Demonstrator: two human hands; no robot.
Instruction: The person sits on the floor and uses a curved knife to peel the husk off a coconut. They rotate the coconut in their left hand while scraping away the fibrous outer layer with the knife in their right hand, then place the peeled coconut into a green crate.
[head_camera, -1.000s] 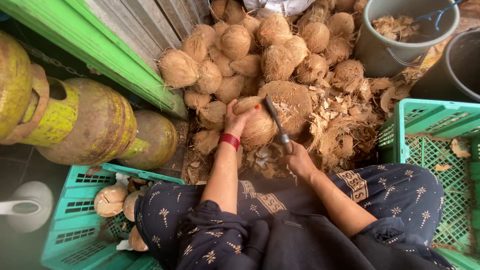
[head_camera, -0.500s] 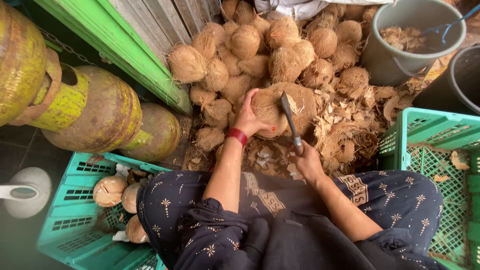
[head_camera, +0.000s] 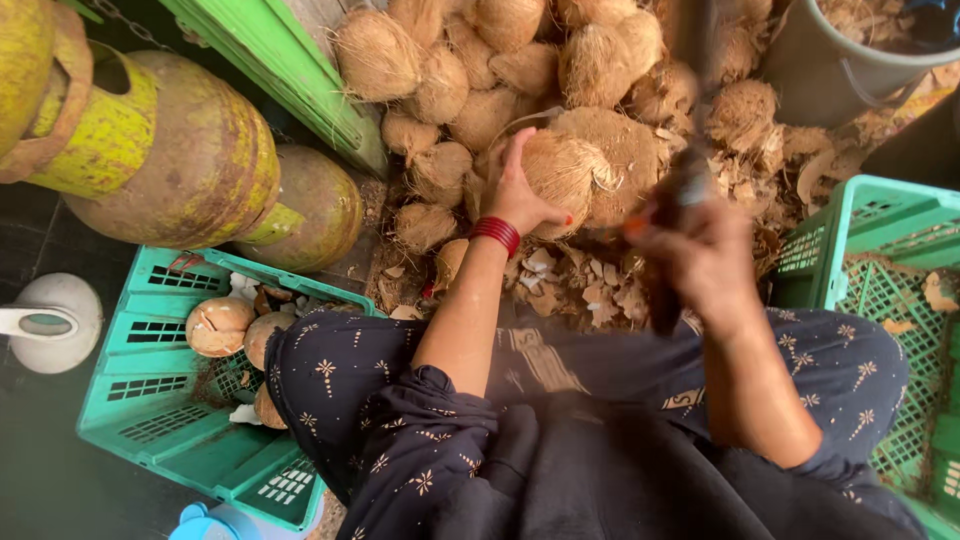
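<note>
My left hand (head_camera: 517, 195), with red bangles at the wrist, grips a brown hairy coconut (head_camera: 562, 170) that rests on a round husk-covered block (head_camera: 625, 150). My right hand (head_camera: 705, 255) is raised and blurred in front of me, closed around the handle of a chopping knife (head_camera: 672, 195); the blade is smeared by motion above the coconut. A heap of unhusked coconuts (head_camera: 480, 70) lies behind the block. Husk chips (head_camera: 570, 285) cover the ground between my knees.
A green crate (head_camera: 180, 400) at my left holds peeled coconuts (head_camera: 218, 326). Another green crate (head_camera: 880, 290) stands at the right. Rusty yellow gas cylinders (head_camera: 190, 160) lie at left, next to a white kettle (head_camera: 55, 322). A grey bucket (head_camera: 830, 60) stands at top right.
My right hand has lifted the knife up off the coconut and toward me, blurring. My left hand keeps its hold on the coconut, which has turned slightly.
</note>
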